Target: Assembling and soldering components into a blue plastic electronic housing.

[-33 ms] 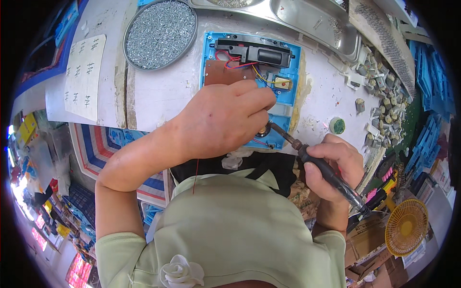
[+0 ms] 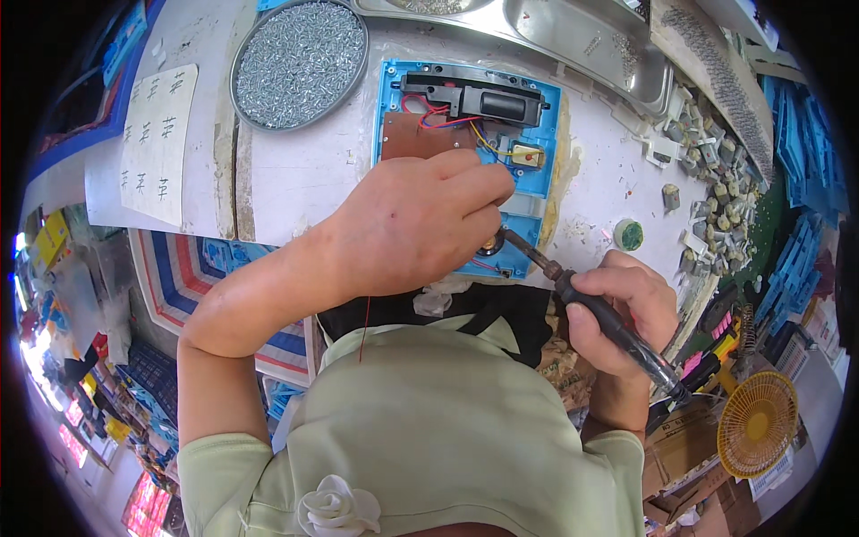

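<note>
A blue plastic housing point(image 2: 547, 179) lies on the white bench, with a brown circuit board point(image 2: 416, 136), a black part point(image 2: 492, 102) and coloured wires inside. My left hand point(image 2: 416, 219) is over its near half, fingers pinched together, their tips hidden. From under that palm hangs a thin red wire point(image 2: 366, 328), which the hand appears to grip. My right hand point(image 2: 626, 309) is closed round the dark handle of a soldering iron point(image 2: 598, 309). Its tip points up-left to a round metal part point(image 2: 489, 243) at the housing's near end, partly covered by my left fingers; contact is unclear.
A round tray of screws point(image 2: 300, 64) stands at back left, beside a handwritten paper sheet point(image 2: 159, 148). Metal trays point(image 2: 582, 45) line the back. Right of the housing are a small green-filled round container point(image 2: 628, 234) and many small metal-and-white parts point(image 2: 716, 201). A yellow fan point(image 2: 757, 424) stands lower right.
</note>
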`<move>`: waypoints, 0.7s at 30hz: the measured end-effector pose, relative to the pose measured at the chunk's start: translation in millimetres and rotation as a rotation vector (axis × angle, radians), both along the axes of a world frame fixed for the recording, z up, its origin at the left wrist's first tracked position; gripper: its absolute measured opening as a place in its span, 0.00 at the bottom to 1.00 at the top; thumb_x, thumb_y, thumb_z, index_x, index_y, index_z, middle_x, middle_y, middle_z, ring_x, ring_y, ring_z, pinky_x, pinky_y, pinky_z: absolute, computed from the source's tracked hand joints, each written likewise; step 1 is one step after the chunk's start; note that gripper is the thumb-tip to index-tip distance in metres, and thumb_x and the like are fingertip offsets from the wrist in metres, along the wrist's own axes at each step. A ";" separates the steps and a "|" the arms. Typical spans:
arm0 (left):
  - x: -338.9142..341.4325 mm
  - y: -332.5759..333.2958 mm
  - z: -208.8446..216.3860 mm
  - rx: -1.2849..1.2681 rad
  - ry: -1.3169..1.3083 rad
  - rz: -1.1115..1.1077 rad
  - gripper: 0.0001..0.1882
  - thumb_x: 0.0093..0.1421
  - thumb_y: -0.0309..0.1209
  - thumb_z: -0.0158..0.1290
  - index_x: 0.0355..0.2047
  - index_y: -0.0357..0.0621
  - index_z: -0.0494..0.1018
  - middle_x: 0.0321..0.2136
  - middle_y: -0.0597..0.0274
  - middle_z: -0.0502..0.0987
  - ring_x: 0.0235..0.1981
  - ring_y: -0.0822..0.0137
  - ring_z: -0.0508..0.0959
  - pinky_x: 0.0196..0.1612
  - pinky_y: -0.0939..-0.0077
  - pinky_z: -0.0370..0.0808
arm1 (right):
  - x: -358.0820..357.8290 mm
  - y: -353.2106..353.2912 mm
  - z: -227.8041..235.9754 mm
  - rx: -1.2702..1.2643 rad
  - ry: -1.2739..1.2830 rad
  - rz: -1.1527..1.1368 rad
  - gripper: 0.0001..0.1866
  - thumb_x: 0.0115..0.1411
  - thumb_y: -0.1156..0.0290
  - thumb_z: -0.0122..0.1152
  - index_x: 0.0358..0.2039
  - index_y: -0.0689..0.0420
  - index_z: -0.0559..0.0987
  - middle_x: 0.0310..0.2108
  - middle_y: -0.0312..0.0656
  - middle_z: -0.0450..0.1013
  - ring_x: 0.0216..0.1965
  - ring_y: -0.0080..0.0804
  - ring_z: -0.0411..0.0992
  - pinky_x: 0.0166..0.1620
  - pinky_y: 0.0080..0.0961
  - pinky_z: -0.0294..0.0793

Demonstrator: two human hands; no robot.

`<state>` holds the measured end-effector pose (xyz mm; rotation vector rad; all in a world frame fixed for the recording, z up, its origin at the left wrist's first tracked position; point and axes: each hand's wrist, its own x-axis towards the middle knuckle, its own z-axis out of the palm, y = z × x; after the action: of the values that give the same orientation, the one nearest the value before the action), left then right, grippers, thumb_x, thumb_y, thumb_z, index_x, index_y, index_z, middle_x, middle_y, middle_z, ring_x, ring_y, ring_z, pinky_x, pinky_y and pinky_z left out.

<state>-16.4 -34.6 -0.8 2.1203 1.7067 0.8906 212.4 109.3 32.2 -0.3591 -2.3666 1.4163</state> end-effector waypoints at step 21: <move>1.5 -0.4 -1.3 -0.026 0.010 0.010 0.12 0.40 0.24 0.63 0.26 0.41 0.71 0.38 0.60 0.75 0.32 0.58 0.75 0.30 0.66 0.76 | -6.1 -9.3 11.6 0.260 -0.009 0.086 0.14 0.48 0.74 0.72 0.36 0.57 0.80 0.18 0.38 0.71 0.18 0.33 0.66 0.22 0.29 0.64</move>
<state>-14.8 -35.0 -2.0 2.1044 1.7261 0.8573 206.3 100.0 43.8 -0.1961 -2.5600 1.1221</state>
